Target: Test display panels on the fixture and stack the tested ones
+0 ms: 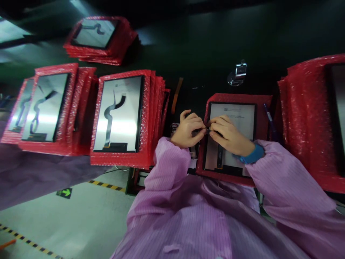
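A flat display panel [244, 114] with a silvery back and black edges lies on a red bubble-wrap bag [262, 118] in front of me. A dark ribbon cable [220, 158] runs up from the panel's lower edge and passes under my right hand [229, 135]. That hand is over the panel's left half, fingers pinched together. My left hand [189, 130] meets it at the panel's left edge, thumb and fingertips closed too. Between the fingertips is a small dark piece that I cannot make out. A blue band [252, 154] circles my right wrist.
Stacked panels in red bubble wrap stand at the left [122, 115], far left [47, 108], back [94, 34] and right [309, 126]. An orange strip [177, 95], a shiny metal object [239, 73] and a blue pen [268, 113] lie nearby. A purple sleeve [40, 172] shows at left.
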The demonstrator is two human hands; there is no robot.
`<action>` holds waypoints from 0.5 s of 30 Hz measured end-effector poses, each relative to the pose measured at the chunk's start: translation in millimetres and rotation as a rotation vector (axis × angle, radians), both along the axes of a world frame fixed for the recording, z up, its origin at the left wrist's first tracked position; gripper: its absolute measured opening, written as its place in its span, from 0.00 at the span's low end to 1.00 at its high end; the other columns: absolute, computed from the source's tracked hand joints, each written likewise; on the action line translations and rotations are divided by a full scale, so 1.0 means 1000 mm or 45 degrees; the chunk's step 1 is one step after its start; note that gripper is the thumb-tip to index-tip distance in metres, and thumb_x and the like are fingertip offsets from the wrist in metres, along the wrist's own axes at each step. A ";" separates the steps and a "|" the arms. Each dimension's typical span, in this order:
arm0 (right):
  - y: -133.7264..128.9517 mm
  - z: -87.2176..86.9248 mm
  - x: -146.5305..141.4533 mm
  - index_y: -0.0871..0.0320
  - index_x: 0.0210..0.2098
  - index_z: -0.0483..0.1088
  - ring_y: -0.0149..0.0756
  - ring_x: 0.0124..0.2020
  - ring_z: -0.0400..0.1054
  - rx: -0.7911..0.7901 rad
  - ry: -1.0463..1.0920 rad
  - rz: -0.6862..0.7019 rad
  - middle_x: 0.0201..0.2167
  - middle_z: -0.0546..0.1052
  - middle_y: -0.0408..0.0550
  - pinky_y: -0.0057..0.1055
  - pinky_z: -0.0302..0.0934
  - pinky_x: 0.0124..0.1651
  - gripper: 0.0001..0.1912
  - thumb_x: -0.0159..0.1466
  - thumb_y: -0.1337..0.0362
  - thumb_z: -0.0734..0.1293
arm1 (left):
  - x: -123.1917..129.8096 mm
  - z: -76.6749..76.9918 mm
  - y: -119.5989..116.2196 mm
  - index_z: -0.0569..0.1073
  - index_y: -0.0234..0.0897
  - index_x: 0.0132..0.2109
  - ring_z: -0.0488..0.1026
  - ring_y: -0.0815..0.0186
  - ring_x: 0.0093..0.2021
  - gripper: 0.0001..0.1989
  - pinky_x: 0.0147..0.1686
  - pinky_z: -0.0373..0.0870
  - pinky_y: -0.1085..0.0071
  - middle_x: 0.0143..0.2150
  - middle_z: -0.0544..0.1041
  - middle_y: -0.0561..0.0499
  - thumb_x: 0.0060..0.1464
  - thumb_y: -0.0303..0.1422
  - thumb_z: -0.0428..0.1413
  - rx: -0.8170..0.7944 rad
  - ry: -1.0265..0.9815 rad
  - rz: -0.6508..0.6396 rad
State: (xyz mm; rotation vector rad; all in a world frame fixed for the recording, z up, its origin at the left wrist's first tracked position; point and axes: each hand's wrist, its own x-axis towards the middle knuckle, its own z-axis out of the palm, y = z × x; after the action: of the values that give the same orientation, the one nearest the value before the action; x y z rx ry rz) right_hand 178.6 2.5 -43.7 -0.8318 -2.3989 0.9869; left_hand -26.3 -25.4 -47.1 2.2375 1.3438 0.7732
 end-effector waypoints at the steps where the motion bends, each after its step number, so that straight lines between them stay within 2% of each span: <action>1: 0.000 0.000 0.000 0.54 0.30 0.64 0.45 0.48 0.62 -0.008 0.002 0.004 0.41 0.74 0.52 0.48 0.57 0.55 0.11 0.69 0.62 0.57 | 0.000 0.000 0.000 0.73 0.41 0.30 0.71 0.62 0.38 0.10 0.60 0.50 0.51 0.29 0.77 0.53 0.58 0.36 0.51 0.003 -0.009 -0.007; 6: 0.003 0.000 0.002 0.54 0.31 0.64 0.45 0.49 0.61 -0.046 0.010 0.036 0.42 0.74 0.52 0.48 0.57 0.57 0.11 0.69 0.61 0.57 | -0.002 0.000 -0.001 0.74 0.40 0.30 0.71 0.62 0.38 0.10 0.60 0.50 0.51 0.29 0.77 0.54 0.59 0.35 0.52 0.019 -0.059 -0.034; 15: 0.004 0.000 0.004 0.55 0.32 0.65 0.47 0.53 0.60 -0.104 -0.012 0.076 0.47 0.74 0.53 0.49 0.54 0.59 0.11 0.69 0.61 0.58 | -0.004 0.000 -0.001 0.76 0.42 0.31 0.72 0.63 0.39 0.13 0.63 0.49 0.52 0.30 0.79 0.53 0.60 0.41 0.55 -0.046 -0.062 -0.019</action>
State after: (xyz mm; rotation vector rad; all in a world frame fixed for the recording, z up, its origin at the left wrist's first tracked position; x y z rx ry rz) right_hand 183.0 6.1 -43.5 -0.7991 -2.4179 1.1135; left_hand -29.9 -25.9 -47.5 2.1842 1.3063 0.7869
